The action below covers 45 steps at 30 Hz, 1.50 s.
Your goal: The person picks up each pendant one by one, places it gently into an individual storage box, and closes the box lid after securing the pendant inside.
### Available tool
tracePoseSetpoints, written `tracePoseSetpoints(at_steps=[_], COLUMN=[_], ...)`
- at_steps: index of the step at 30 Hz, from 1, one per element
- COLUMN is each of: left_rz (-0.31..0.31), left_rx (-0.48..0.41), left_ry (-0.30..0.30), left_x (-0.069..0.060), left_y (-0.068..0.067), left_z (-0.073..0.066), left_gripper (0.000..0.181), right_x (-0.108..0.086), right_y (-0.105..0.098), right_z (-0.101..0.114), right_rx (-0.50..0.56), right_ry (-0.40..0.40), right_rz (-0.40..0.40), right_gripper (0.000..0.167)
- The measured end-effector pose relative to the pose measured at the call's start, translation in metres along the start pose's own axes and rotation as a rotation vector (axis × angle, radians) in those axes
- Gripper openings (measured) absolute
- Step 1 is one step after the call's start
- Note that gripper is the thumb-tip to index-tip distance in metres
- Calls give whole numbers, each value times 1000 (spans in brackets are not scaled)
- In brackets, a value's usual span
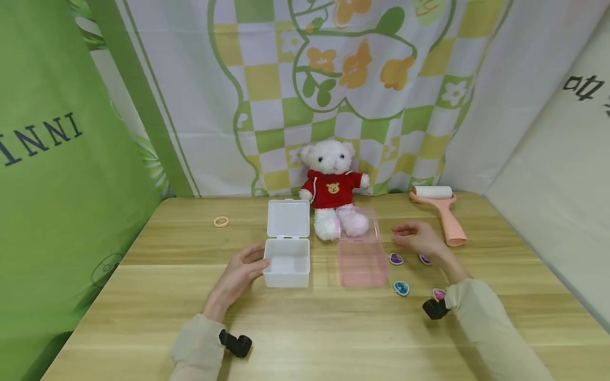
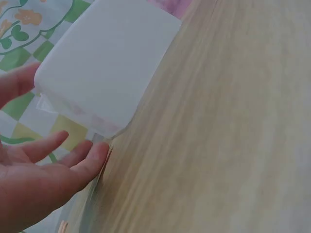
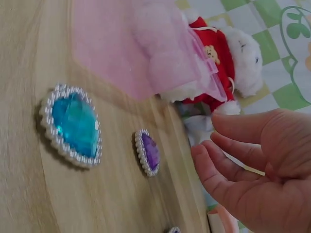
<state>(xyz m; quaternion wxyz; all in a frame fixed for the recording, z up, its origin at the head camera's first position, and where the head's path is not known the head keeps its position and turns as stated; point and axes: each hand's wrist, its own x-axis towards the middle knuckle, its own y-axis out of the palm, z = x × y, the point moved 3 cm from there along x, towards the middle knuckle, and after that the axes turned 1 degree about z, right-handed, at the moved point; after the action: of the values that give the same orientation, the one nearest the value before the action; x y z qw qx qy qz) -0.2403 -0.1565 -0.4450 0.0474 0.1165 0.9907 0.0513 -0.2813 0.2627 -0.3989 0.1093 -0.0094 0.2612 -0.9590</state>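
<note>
Wood-grain table (image 1: 324,333) below, and your left hand (image 1: 240,272) rests its thumb on the open white box (image 1: 287,273), fingers loosely spread along its left side; your right hand (image 1: 420,241), empty, fingers gently bent, thumb apart, hovers near the pink box (image 1: 363,272) and a purple gem (image 1: 396,259).

A narrow lane is left between the white box (image 1: 286,280) and the pink box (image 1: 364,276), its far end blocked by the plush bear (image 1: 332,191). Rightward travel of the left hand (image 1: 242,271) is barred by the white box's wall. Low passage beside the pink box is obstructed by heart-shaped gems (image 1: 401,288); beyond the right hand (image 1: 421,241), the way is bounded by the roller (image 1: 450,223).
</note>
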Motion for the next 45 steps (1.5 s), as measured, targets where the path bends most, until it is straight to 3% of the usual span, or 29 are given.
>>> tracePoseSetpoints(at_steps=[4,11,23,32,45], left_rz=[98,140,202,214,235], left_rx=[23,49,26,16,6], left_ry=[16,-6,-6,-7,-7], left_x=[-1,-4,-3,-2,-2], left_y=[1,-1,-1,-1,0], left_z=[-1,-1,-2,-3,-1], left_gripper=[65,69,70,71,70], right_x=[2,5,1,-3,-7], right_y=[1,8,10,9,5], right_z=[-2,-4,-14,-10,-12], right_rx=[-93,-283,-386,-391,-251], right_ry=[-10,-21,-39,-8,50], right_rz=[64,170,159,150,119], right_gripper=[41,37,26,23,31])
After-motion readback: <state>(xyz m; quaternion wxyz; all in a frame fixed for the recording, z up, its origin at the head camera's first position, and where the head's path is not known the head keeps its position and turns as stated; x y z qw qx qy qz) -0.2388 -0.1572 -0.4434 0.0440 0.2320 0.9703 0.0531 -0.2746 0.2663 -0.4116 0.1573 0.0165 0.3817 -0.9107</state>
